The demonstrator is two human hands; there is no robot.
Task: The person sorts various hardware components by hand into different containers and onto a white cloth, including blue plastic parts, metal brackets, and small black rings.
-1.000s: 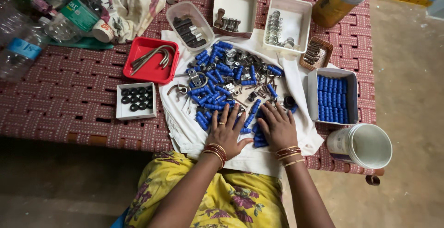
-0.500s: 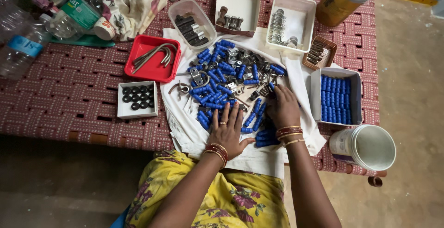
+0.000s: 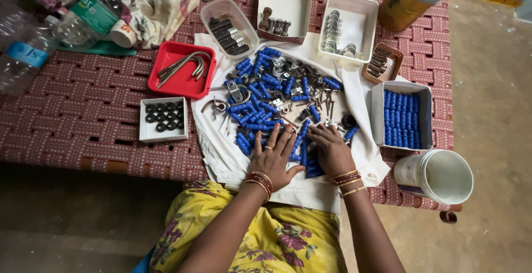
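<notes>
Your left hand (image 3: pixel 272 159) lies spread flat on the blue plugs (image 3: pixel 260 107), holding the pile in place; your right hand (image 3: pixel 331 150), fingers spread, rests beside it on the white cloth (image 3: pixel 221 151).

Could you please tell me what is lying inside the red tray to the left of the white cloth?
The red tray holds a small bundle of bent grey metal hooks, lying loosely across its middle, with bare red floor around them. Whether anything smaller lies beneath the hooks cannot be seen.
</notes>
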